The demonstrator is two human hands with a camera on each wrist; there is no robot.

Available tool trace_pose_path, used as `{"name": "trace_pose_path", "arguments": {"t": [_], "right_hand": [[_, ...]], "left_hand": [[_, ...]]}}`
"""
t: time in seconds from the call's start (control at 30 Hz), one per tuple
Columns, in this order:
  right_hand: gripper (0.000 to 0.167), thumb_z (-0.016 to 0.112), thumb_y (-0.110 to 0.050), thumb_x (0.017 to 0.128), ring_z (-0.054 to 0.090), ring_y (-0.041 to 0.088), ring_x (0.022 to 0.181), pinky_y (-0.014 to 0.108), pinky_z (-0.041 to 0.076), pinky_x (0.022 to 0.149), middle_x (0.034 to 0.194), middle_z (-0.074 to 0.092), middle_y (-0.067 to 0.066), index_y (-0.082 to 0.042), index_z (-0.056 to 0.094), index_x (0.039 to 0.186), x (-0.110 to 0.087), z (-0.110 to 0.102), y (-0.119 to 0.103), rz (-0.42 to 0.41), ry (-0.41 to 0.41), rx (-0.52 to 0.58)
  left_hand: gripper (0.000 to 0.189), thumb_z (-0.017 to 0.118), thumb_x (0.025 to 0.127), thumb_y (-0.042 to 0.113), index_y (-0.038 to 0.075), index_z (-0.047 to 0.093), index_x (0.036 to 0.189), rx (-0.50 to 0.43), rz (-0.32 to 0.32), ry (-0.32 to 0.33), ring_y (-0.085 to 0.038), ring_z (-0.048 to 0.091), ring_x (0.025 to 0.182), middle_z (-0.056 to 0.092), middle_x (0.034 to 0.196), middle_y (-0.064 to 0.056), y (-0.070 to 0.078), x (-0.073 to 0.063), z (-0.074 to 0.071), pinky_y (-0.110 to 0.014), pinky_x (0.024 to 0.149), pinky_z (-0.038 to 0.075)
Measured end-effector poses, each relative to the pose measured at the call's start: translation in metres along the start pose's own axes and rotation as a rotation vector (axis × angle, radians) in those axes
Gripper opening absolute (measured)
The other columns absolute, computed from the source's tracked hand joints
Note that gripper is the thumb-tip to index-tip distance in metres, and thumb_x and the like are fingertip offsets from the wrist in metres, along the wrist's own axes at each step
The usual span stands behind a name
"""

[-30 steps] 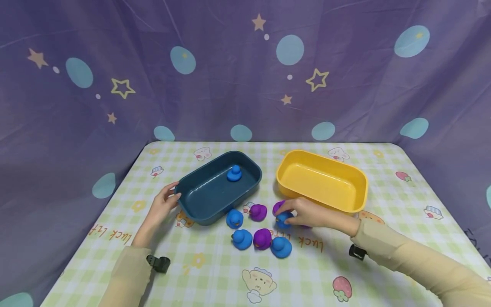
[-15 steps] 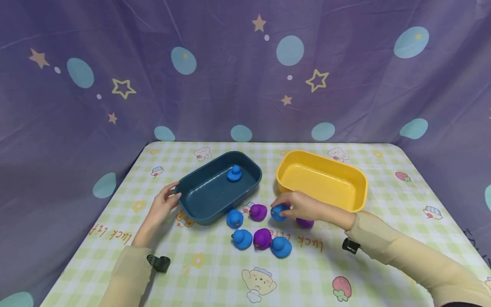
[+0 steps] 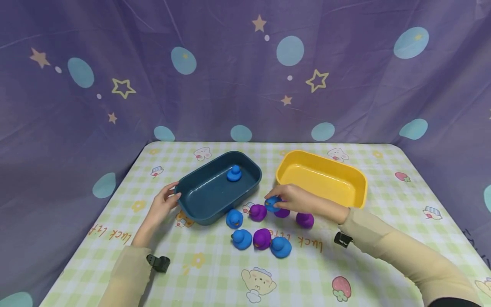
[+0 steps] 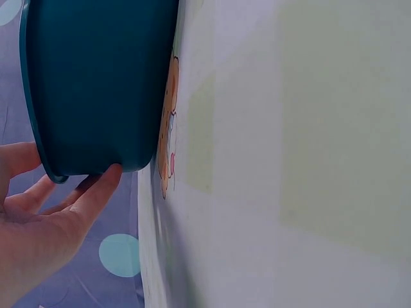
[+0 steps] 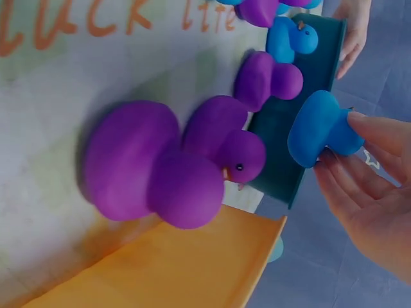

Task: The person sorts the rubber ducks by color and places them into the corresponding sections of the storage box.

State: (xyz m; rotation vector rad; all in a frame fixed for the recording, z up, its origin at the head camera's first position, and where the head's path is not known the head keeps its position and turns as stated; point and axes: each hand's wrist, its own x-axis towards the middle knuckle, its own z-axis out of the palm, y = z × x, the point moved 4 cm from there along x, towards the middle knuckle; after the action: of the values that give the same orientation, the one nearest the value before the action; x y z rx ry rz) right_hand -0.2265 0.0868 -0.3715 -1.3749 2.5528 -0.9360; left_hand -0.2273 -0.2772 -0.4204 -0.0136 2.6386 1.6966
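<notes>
Pinching a blue duck (image 3: 271, 204) between thumb and fingers of the right hand (image 3: 297, 198), up off the worktop (image 3: 192, 277), by the near left corner of the yellow tub (image 3: 320, 179). Moved left and toward the worktop's far edge since a second ago. No longer covering a purple duck (image 3: 304, 220) nearer the right edge; now partly hiding a second purple duck (image 3: 283, 212) in the head view. Seems partway through a carry: closer to the dark blue tub (image 3: 207, 196) than before, but not inside. Gripping that tub's left end with the left hand (image 3: 163, 205), same as a second ago, likely to keep it still. Already in there, toward the right end: another blue duck (image 3: 234, 174).
</notes>
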Motion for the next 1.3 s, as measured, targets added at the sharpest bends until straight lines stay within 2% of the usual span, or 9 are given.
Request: {"name": "trace_pose_path", "arguments": {"t": [0.1, 0.3, 0.57, 0.83, 1.1, 1.3], "right_hand": [[0.027, 0.065, -0.004, 0.079, 0.057, 0.014, 0.080, 0.028, 0.051, 0.073, 0.096, 0.065, 0.007, 0.000, 0.063, 0.105, 0.006, -0.002, -0.001, 0.015, 0.006, 0.016], [0.029, 0.062, -0.002, 0.080, 0.058, 0.016, 0.089, 0.028, 0.050, 0.079, 0.103, 0.063, 0.010, -0.001, 0.061, 0.109, 0.017, -0.006, -0.002, 0.028, -0.003, 0.044], [0.028, 0.059, -0.001, 0.083, 0.056, 0.018, 0.097, 0.032, 0.047, 0.086, 0.108, 0.060, 0.009, -0.002, 0.060, 0.111, 0.034, -0.015, -0.006, 0.027, 0.006, 0.047], [0.028, 0.060, 0.003, 0.080, 0.058, 0.022, 0.092, 0.031, 0.049, 0.081, 0.103, 0.062, 0.013, 0.002, 0.060, 0.108, 0.052, -0.021, -0.006, -0.074, 0.034, 0.046], [0.027, 0.060, 0.002, 0.080, 0.057, 0.023, 0.094, 0.037, 0.047, 0.084, 0.104, 0.062, 0.012, 0.000, 0.062, 0.107, 0.065, -0.023, -0.002, -0.067, 0.021, 0.029], [0.026, 0.060, 0.002, 0.080, 0.058, 0.021, 0.088, 0.032, 0.049, 0.080, 0.104, 0.062, 0.013, 0.001, 0.063, 0.105, 0.075, -0.022, -0.001, -0.051, 0.011, 0.017]], "left_hand": [[0.049, 0.045, 0.093, 0.017, 0.002, 0.028, 0.137, 0.000, 0.002, -0.001, -0.024, 0.050, 0.103, 0.043, 0.122, -0.026, -0.001, 0.001, 0.000, -0.028, 0.083, 0.048], [0.049, 0.045, 0.093, 0.016, 0.002, 0.028, 0.137, -0.008, 0.000, -0.006, -0.034, 0.045, 0.110, 0.041, 0.124, -0.027, -0.002, 0.001, 0.001, -0.029, 0.084, 0.047], [0.049, 0.046, 0.093, 0.017, 0.003, 0.028, 0.137, -0.003, 0.003, -0.003, -0.032, 0.046, 0.107, 0.042, 0.123, -0.027, -0.002, 0.002, 0.001, -0.027, 0.082, 0.048], [0.049, 0.045, 0.093, 0.015, 0.002, 0.028, 0.137, -0.007, -0.002, -0.002, -0.036, 0.045, 0.110, 0.041, 0.123, -0.028, -0.001, 0.001, 0.001, -0.028, 0.084, 0.048], [0.049, 0.045, 0.093, 0.014, 0.001, 0.028, 0.137, -0.016, 0.005, -0.002, -0.037, 0.045, 0.109, 0.042, 0.122, -0.028, -0.001, 0.000, 0.001, -0.031, 0.084, 0.047], [0.049, 0.045, 0.093, 0.015, 0.000, 0.027, 0.137, -0.018, 0.010, -0.002, -0.037, 0.045, 0.108, 0.042, 0.122, -0.030, 0.001, 0.000, 0.001, -0.031, 0.084, 0.047]]}}
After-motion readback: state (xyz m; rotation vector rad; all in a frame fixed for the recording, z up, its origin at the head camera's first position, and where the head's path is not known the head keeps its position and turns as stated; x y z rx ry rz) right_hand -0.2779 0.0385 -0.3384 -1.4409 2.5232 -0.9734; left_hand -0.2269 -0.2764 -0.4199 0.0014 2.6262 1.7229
